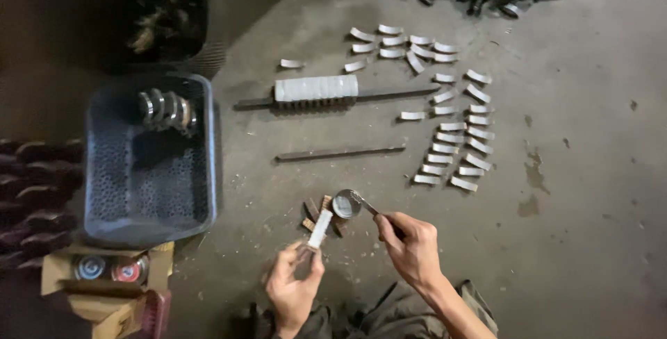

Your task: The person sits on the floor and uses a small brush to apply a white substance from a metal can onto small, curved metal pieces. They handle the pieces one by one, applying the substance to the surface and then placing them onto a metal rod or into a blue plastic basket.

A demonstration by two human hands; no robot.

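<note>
Near the floor (570, 193), left hand (292, 290) fingers grip a curved metal strip (320, 228); right hand (411, 245) fingers grip a spoon (347, 203) just beside it.

The floor (570, 193) looks like rough, stained matt concrete; the curved pieces (451, 127) and long bars (340, 153) on it are dull grey metal, the spoon (347, 203) shinier metal, the perforated bin (149, 172) matt dark plastic, the box (104, 290) cardboard

crate (149, 172) left, curved pieces (451, 110) right
</note>
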